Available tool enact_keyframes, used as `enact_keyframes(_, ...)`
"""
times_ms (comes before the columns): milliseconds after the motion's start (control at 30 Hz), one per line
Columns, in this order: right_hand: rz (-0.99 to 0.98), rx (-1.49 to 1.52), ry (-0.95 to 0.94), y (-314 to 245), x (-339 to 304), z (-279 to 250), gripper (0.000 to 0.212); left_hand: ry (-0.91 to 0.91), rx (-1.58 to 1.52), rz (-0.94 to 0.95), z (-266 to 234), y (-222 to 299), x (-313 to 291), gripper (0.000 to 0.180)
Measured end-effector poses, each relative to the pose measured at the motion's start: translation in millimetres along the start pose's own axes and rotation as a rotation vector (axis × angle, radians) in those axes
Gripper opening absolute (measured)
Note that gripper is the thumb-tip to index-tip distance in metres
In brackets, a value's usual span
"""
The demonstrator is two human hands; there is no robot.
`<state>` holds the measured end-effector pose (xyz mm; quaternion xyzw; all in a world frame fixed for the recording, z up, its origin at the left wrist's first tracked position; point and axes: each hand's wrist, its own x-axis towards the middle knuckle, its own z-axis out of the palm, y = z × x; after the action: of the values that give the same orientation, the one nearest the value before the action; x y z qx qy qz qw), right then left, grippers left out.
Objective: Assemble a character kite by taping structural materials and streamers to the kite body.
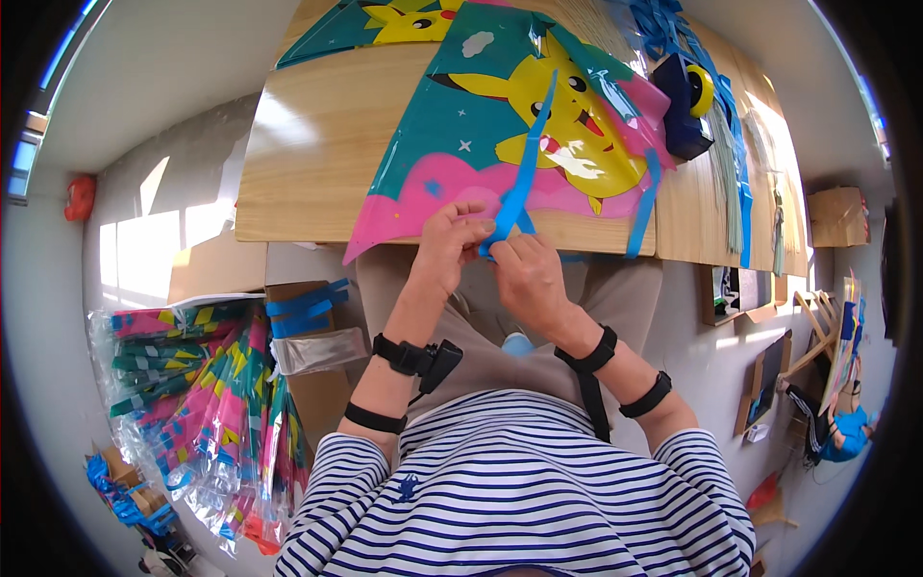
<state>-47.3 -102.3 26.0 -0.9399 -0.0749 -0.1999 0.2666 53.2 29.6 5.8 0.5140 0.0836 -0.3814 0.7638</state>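
A teal and pink kite (500, 125) with a yellow cartoon figure lies on the wooden table (317, 144), its lower tip hanging over the near edge. A blue ribbon strip (527, 163) runs down the kite's middle to that tip. My left hand (450, 245) and my right hand (524, 274) meet at the tip, both pinching the lower end of the blue ribbon against the kite's pink corner. Black bands sit on both wrists.
A second kite (385, 24) lies at the table's far side. A dark blue tape dispenser (685, 96) and more blue ribbons (740, 173) sit at the right. Bagged kites (202, 404) pile on the floor to my left beside a cardboard box (308, 337).
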Motion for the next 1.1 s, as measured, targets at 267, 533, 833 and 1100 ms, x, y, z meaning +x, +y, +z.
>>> enact_keyframes(267, 0.286, 0.292, -0.061, -8.9, -13.9, -22.0, 0.021, -0.052, 0.019, 0.032, 6.7, -3.7, -5.1, 0.044)
enact_keyframes(533, 0.97, 1.241, 0.062, 13.9, 3.8, -20.3, 0.022, -0.097, 0.107, 0.132, 15.3, -2.1, -16.8, 0.046)
enact_keyframes(833, 0.819, 1.143, 0.046, 22.5, 13.2, -28.8, 0.01, -0.197, 0.273, 0.162, 19.5, 0.7, -28.5, 0.029)
enact_keyframes(1100, 0.803, 1.184, 0.014, 18.2, 14.1, -29.5, 0.012, -0.148, 0.271, 0.247, 26.1, 3.3, -29.2, 0.027)
